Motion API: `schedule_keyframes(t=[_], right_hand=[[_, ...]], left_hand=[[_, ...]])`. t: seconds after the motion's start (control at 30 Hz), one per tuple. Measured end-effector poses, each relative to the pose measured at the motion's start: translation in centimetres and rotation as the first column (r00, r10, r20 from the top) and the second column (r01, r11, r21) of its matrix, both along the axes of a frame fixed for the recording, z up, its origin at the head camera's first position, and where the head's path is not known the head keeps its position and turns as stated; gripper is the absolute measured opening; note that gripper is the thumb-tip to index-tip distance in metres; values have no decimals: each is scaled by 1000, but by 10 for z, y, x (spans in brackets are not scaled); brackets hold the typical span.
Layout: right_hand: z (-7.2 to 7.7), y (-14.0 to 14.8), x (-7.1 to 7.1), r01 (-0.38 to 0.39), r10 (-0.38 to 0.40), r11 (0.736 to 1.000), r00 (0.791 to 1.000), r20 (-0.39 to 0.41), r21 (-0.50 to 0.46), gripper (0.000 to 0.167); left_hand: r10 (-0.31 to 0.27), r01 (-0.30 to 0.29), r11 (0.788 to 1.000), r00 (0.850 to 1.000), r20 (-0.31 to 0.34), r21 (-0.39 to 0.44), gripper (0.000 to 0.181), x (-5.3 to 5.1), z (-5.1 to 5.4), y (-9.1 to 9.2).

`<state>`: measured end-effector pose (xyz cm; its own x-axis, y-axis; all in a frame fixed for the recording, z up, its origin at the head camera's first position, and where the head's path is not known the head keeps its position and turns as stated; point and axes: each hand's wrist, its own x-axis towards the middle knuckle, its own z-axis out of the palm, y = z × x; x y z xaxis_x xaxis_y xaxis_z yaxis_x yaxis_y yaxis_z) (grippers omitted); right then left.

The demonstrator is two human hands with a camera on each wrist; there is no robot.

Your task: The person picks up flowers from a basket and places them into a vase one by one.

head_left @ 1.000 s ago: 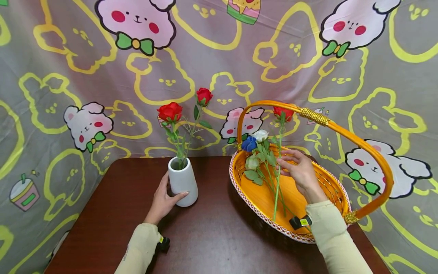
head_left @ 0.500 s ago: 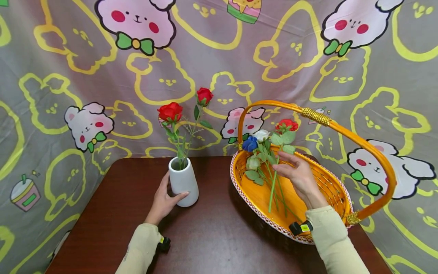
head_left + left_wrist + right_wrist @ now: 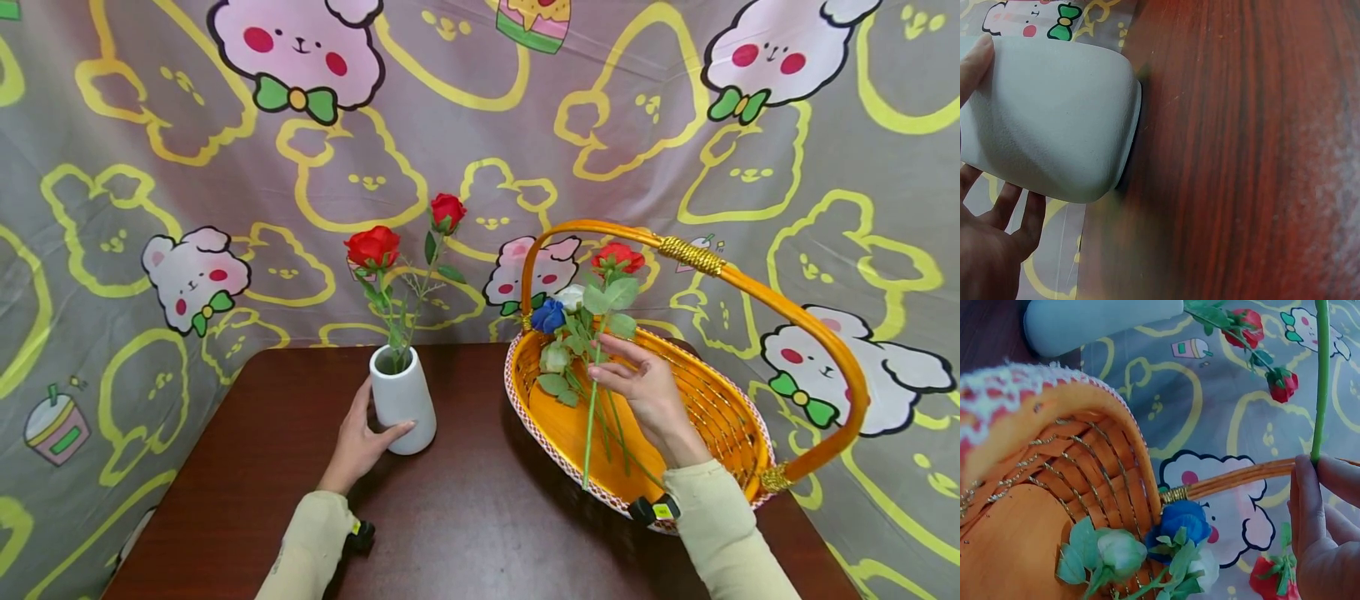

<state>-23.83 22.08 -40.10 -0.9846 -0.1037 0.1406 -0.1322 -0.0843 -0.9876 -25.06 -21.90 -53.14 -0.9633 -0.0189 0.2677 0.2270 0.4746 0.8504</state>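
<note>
A white vase [image 3: 406, 410] stands upright on the table, gripped low by my left hand [image 3: 358, 443], thumb across its front and fingers round its side. Two red roses [image 3: 372, 247] rise out of its mouth. My right hand [image 3: 651, 398] pinches the green stem of another red rose [image 3: 618, 257] between thumb and fingertips, above the basket [image 3: 558, 417]. In the right wrist view that stem [image 3: 1321, 394] stands up from the fingertips. Inside the basket lie a blue rose [image 3: 548, 316], a white rose [image 3: 572, 297] and a pale greenish-white rose [image 3: 554, 359].
An orange woven basket handle [image 3: 795, 314] arches high over the right arm's side. The dark wooden table [image 3: 465, 517] bears both vase and basket. A patterned cloth [image 3: 480, 125] hangs behind. Each wrist wears a small black camera [image 3: 651, 510].
The red rose in my right hand has dropped and tilted, its leaves now showing above the fingers. The right hand has shifted slightly left. My left hand and the vase stay put.
</note>
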Motion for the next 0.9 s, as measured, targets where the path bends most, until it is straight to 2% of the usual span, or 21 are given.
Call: schedule_keyframes(t=[0.23, 0.5, 0.67, 0.9], right_hand=[[-2, -15, 4, -27, 28, 999, 999, -46, 21, 58], [-9, -47, 9, 56, -52, 997, 995, -88, 48, 59], [-19, -73, 13, 94, -90, 995, 982, -165, 18, 60], [-31, -107, 19, 162, -169, 986, 952, -257, -45, 62]], left_hand=[[5, -5, 1000, 1000, 2, -4, 110, -1, -1, 0], [4, -4, 1000, 1000, -13, -4, 110, 0, -1, 0], [0, 0, 1000, 1000, -9, -14, 110, 0, -1, 0], [-7, 7, 1000, 1000, -9, 4, 109, -1, -2, -1]])
